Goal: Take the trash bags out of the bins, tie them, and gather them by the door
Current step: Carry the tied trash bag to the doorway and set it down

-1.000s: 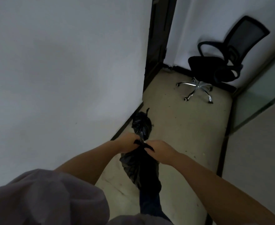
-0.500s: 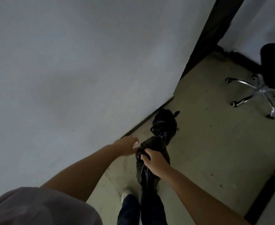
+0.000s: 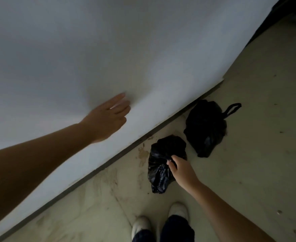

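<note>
At frame centre, on the floor (image 3: pixel 248 172) by the wall (image 3: pixel 74 49), our right hand (image 3: pixel 182 169) pinches the near trash bag (image 3: pixel 161 165); a tied bag (image 3: pixel 205 128) lies just beyond. Our left hand (image 3: pixel 107 117), fingers straight, reaches toward the wall.

Dim, soft, wide-angle edge distortion

We find no text, label, brand, number or sign that we can read anywhere in this view.
</note>
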`<move>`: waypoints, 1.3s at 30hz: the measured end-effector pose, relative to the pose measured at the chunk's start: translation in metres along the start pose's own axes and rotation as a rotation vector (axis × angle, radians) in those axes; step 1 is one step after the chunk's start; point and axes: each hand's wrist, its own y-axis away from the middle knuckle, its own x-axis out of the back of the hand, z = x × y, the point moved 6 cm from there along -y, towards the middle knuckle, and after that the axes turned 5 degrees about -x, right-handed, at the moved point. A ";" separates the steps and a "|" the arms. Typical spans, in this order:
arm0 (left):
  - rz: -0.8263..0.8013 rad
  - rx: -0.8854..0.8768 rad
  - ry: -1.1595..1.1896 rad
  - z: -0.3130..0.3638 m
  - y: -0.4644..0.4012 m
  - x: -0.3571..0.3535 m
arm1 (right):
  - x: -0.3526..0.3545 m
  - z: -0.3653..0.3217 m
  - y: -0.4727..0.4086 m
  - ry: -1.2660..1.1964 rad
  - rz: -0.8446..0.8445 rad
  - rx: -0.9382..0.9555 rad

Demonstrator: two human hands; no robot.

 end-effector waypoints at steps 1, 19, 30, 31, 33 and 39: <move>0.023 -0.014 -0.016 -0.001 0.001 -0.006 | -0.012 0.007 -0.006 0.021 -0.010 -0.012; -0.317 0.131 0.502 -0.010 -0.009 0.061 | 0.091 -0.062 0.018 0.407 -0.355 -0.125; -0.069 0.514 1.174 -0.054 0.083 0.199 | 0.241 -0.224 0.130 0.686 -0.132 -0.047; -0.042 0.541 1.171 -0.055 0.093 0.207 | 0.244 -0.237 0.142 0.680 -0.089 -0.038; -0.022 0.571 1.180 -0.054 0.110 0.220 | 0.246 -0.258 0.161 0.660 0.007 -0.010; -0.071 0.635 1.206 -0.037 0.146 0.240 | 0.232 -0.278 0.204 0.672 0.051 0.119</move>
